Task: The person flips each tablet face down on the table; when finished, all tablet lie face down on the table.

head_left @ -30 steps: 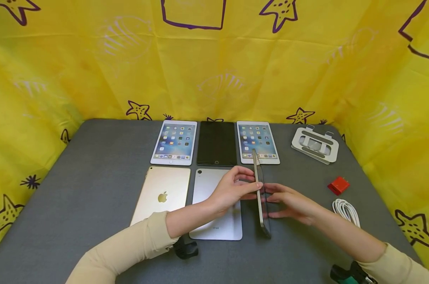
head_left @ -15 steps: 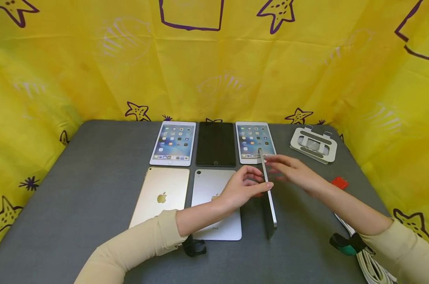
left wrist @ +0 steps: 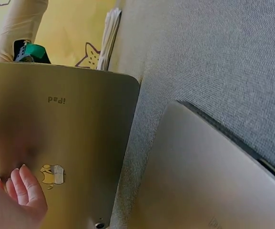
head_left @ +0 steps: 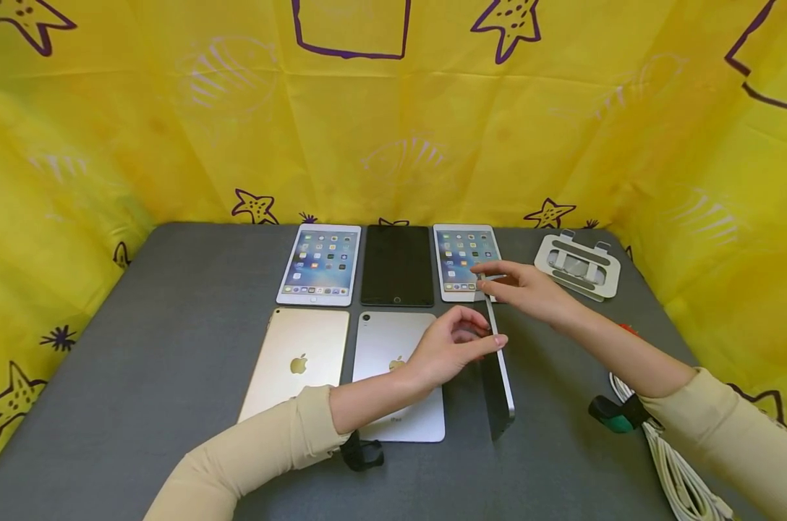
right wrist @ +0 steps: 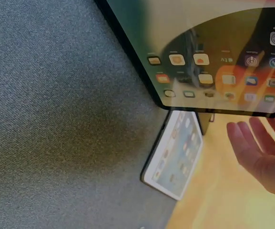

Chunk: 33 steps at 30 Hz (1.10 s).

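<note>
right hand [head_left: 529, 291] farther forward, half-curled round edge of tablet [head_left: 498, 396]

The left forearm [head_left: 370, 398] extended from the near left of the tilted tablet [head_left: 496, 387]. The left hand [head_left: 447, 344] gripped its upper edge, thumb [head_left: 487, 345] over that edge, fingers [left wrist: 25, 183] bent behind the back. The right forearm [head_left: 618, 351] lay to the tablet's right; the right hand [head_left: 526, 289] spanned its far end, fingers partly extended, contact indeterminate.

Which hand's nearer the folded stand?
Right. The right hand is just left of the stand, at the held tablet's far end; the left hand is farther left, gripping that tablet's edge.
</note>
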{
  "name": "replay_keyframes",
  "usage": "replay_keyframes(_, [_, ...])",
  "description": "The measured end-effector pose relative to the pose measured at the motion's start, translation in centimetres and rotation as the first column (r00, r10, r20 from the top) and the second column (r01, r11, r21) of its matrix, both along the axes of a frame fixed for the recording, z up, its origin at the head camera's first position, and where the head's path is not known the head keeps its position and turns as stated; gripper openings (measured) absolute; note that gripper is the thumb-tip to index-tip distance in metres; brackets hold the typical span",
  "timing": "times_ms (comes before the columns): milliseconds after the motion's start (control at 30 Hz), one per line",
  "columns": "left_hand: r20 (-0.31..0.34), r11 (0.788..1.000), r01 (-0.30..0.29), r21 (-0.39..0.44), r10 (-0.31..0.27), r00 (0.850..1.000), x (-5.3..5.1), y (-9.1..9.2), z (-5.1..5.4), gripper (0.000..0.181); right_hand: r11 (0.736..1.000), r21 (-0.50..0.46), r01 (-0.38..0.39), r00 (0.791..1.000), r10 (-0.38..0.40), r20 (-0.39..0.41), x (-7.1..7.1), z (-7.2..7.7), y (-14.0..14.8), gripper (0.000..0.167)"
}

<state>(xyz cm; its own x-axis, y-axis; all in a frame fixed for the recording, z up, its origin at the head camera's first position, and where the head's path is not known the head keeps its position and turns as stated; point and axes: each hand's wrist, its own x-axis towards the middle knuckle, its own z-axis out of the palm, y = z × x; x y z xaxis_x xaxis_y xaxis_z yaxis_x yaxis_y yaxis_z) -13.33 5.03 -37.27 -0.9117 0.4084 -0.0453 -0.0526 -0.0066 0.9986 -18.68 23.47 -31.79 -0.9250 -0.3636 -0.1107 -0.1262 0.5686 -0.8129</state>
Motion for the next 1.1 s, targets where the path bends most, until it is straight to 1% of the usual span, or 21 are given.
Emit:
replay_keyframes(67, [-0.122,0.999,0.0,-0.035,-0.004,0.992,0.2,-0.1,-0.1,0.026,1.0,-0.01,-0.007,1.0,0.007,0.011,-0.1,-0.1,0.0,0.042])
replay_keyframes(100, [-0.205,0.998,-0.001,-0.057,-0.011,0.979,0.3,-0.2,-0.1,0.026,1.0,-0.019,-0.012,1.0,0.012,0.018,-0.2,-0.1,0.1,0.042])
replay_keyframes(133, [-0.295,0.997,-0.002,-0.083,-0.023,0.955,0.5,-0.3,-0.1,0.026,1.0,-0.026,-0.016,1.0,0.017,0.023,-0.2,-0.2,0.1,0.042])
replay_keyframes(167, [-0.385,0.994,-0.002,-0.108,-0.04,0.922,0.7,-0.5,-0.1,0.027,0.999,-0.032,-0.022,0.999,0.023,0.027,-0.2,-0.2,0.1,0.043])
replay_keyframes(200, [-0.467,0.991,-0.001,-0.135,-0.063,0.882,1.0,-0.6,-0.1,0.028,0.999,-0.035,-0.023,0.999,0.024,0.032,-0.2,-0.2,0.1,0.043])
replay_keyframes(233, [-0.543,0.987,0.001,-0.162,-0.09,0.835,1.2,-0.7,-0.1,0.029,0.999,-0.041,-0.025,0.999,0.027,0.038,-0.2,-0.2,0.2,0.043])
replay_keyframes(267, [-0.614,0.98,-0.001,-0.197,-0.123,0.78,1.5,-0.9,-0.1,0.031,0.999,-0.047,-0.024,0.999,0.026,0.046,-0.2,-0.2,0.2,0.044])
replay_keyframes(367, [-0.771,0.96,-0.018,-0.281,-0.214,0.599,2.2,-1.2,0.0,0.034,0.998,-0.066,-0.02,0.997,0.025,0.077,-0.1,-0.2,0.5,0.045])
replay_keyframes(433, [-0.846,0.952,-0.042,-0.302,-0.247,0.473,2.5,-1.2,0.1,0.038,0.997,-0.079,-0.015,0.995,0.023,0.099,-0.1,-0.2,0.7,0.046])
replay_keyframes(467, [-0.873,0.951,-0.055,-0.305,-0.256,0.415,2.7,-1.2,0.1,0.04,0.997,-0.08,-0.012,0.994,0.021,0.107,-0.1,-0.2,0.8,0.046])
replay_keyframes(500, [-0.894,0.95,-0.066,-0.306,-0.262,0.364,2.8,-1.1,0.0,0.043,0.997,-0.082,-0.012,0.993,0.021,0.113,-0.1,-0.2,0.9,0.046])
replay_keyframes(533, [-0.91,0.949,-0.078,-0.306,-0.267,0.318,2.9,-1.0,0.0,0.045,0.997,-0.082,-0.01,0.993,0.02,0.119,-0.1,-0.2,1.0,0.047])
replay_keyframes(567, [-0.92,0.945,-0.093,-0.313,-0.277,0.278,2.9,-0.9,-0.1,0.047,0.996,-0.087,-0.006,0.992,0.017,0.127,-0.1,-0.2,1.1,0.048])
replay_keyframes(600, [-0.925,0.94,-0.105,-0.324,-0.291,0.245,3.0,-0.8,-0.1,0.048,0.996,-0.09,-0.003,0.991,0.015,0.136,-0.1,-0.2,1.2,0.048])
replay_keyframes(700, [-0.918,0.914,-0.138,-0.381,-0.357,0.171,3.0,-0.5,-0.2,0.046,0.995,-0.095,0.014,0.986,0.002,0.165,0.0,0.0,1.5,0.05])
replay_keyframes(733, [-0.912,0.904,-0.146,-0.402,-0.381,0.151,3.0,-0.4,-0.3,0.044,0.995,-0.098,0.019,0.985,-0.002,0.174,0.0,0.1,1.6,0.05])
replay_keyframes(800, [-0.901,0.889,-0.151,-0.431,-0.416,0.122,2.9,-0.1,-0.3,0.039,0.996,-0.089,0.025,0.983,-0.008,0.184,0.0,0.2,1.9,0.05])
replay_keyframes(867, [-0.895,0.885,-0.135,-0.445,-0.433,0.107,2.9,0.2,-0.4,0.033,0.997,-0.074,0.027,0.983,-0.013,0.184,0.1,0.5,2.1,0.049])
replay_keyframes(933, [-0.893,0.886,-0.114,-0.448,-0.439,0.097,3.0,0.5,-0.4,0.029,0.998,-0.061,0.026,0.983,-0.015,0.182,0.1,0.7,2.3,0.048])
replay_keyframes(1033, [-0.888,0.887,-0.068,-0.456,-0.448,0.104,3.1,1.0,-0.4,0.026,0.999,-0.047,0.02,0.984,-0.012,0.176,0.3,0.8,2.5,0.048])
replay_keyframes(1100, [-0.878,0.879,-0.054,-0.474,-0.468,0.098,3.1,1.3,-0.4,0.025,0.998,-0.052,0.022,0.984,-0.012,0.179,0.4,0.8,2.7,0.048])
